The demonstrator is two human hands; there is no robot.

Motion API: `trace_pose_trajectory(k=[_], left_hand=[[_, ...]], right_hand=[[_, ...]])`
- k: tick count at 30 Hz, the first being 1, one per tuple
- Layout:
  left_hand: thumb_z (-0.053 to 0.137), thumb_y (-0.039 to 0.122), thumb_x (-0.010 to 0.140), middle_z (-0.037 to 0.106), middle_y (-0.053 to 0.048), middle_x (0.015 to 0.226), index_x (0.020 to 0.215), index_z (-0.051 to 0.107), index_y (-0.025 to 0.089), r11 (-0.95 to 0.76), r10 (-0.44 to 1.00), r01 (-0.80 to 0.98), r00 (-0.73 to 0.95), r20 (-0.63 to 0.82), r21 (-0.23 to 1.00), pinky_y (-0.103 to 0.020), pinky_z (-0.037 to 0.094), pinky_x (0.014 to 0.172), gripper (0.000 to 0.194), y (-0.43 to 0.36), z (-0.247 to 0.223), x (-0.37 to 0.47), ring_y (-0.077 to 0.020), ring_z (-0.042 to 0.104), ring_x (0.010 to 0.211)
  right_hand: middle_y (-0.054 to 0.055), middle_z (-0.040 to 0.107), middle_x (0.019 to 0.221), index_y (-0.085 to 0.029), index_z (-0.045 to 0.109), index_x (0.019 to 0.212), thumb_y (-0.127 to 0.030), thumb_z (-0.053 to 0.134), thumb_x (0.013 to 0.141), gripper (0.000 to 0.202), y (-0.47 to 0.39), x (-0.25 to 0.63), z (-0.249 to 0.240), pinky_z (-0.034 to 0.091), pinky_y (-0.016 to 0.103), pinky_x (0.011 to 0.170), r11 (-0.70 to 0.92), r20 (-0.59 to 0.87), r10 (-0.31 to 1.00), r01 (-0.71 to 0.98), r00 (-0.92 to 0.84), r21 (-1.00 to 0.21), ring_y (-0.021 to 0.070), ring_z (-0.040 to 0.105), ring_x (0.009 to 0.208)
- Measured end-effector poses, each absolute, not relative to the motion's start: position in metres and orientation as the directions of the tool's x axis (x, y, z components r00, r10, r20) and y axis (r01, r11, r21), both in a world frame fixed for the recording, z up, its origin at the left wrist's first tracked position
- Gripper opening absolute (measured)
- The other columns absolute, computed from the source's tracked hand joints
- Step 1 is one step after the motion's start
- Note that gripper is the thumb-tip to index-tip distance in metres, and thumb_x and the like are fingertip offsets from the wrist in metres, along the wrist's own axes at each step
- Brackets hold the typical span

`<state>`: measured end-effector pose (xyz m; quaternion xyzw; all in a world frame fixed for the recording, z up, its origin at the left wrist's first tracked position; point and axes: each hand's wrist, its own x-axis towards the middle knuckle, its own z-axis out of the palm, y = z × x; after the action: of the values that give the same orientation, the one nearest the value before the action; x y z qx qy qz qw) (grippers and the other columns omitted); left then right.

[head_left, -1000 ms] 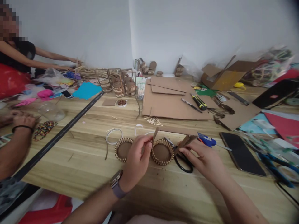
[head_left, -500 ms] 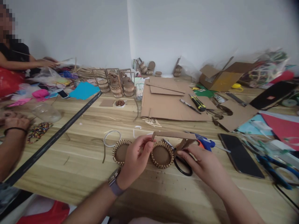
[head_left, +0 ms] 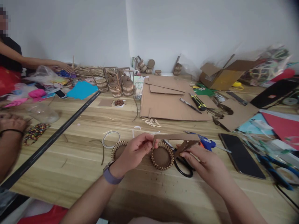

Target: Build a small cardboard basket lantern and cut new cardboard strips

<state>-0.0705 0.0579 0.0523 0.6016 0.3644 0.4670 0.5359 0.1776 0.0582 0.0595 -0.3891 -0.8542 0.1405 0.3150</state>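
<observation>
My left hand [head_left: 137,151] pinches the left end of a bent brown cardboard strip [head_left: 175,137]. On the other side, my right hand [head_left: 202,155] grips the strip's folded-down right end. The strip is held up like a frame over the table, just behind a round basket [head_left: 163,156] with a cardboard base and a rim of short sticks. A second round basket [head_left: 118,151] is partly hidden by my left hand. Black-handled scissors [head_left: 184,168] lie beside the nearer basket, partly under my right hand. Behind that hand rests a blue glue gun [head_left: 206,143].
A phone [head_left: 241,155] lies to the right. Farther back are cardboard sheets [head_left: 163,107] with a yellow-black cutter [head_left: 198,102], finished small baskets [head_left: 115,88] and short sticks [head_left: 151,122]. At the left are a co-worker's hand [head_left: 12,123] and another person's arm [head_left: 35,62].
My hands and the cardboard strip have shifted slightly, the left hand a little to the left. At the back left, the other person's arm now stretches out towards the bundled sticks.
</observation>
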Motion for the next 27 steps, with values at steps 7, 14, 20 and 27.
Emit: trace_pose_trajectory(k=[7,14,20,27], left_hand=[[0.057,0.051,0.090,0.069,-0.006,0.087,0.086,0.064,0.019,-0.163,0.946,0.017,0.285,0.152,0.986,-0.028,0.048,0.064,0.032,0.058,0.054,-0.074,-0.0144,0.056,0.066],[0.047,0.060,0.094,0.069,-0.009,0.112,0.118,0.066,0.024,-0.314,0.934,0.116,0.216,0.285,0.942,-0.031,0.051,0.084,0.048,0.055,0.065,-0.077,-0.0228,0.064,0.101],[0.052,0.049,0.096,0.067,-0.006,0.114,0.121,0.061,0.025,-0.456,0.889,0.303,0.204,0.410,0.837,-0.025,0.049,0.078,0.036,0.051,0.098,-0.063,-0.0215,0.060,0.110],[0.048,0.043,0.095,0.066,-0.001,0.073,0.071,0.065,0.021,-0.607,0.794,0.634,0.505,0.337,0.480,-0.029,0.041,0.071,0.037,0.084,0.164,-0.034,-0.0183,0.058,0.075]], right_hand=[[0.005,0.076,0.087,-0.025,0.068,0.092,-0.026,0.048,0.095,0.020,0.059,0.175,0.056,0.057,0.029,0.067,0.595,0.389,0.804,0.589,-0.450,-0.547,0.0209,0.073,0.082],[0.004,0.075,0.081,-0.024,0.066,0.088,-0.025,0.048,0.095,0.020,0.059,0.176,0.055,0.055,0.027,0.065,0.594,0.394,0.804,0.585,-0.445,-0.553,0.0177,0.070,0.072],[0.005,0.075,0.085,-0.023,0.065,0.093,-0.024,0.048,0.096,0.017,0.059,0.177,0.055,0.054,0.026,0.064,0.621,0.402,0.784,0.576,-0.474,-0.531,0.0171,0.069,0.072],[0.005,0.072,0.079,-0.021,0.062,0.084,-0.024,0.048,0.097,0.020,0.060,0.179,0.050,0.053,0.026,0.063,0.622,0.392,0.782,0.582,-0.484,-0.523,0.0178,0.069,0.073]])
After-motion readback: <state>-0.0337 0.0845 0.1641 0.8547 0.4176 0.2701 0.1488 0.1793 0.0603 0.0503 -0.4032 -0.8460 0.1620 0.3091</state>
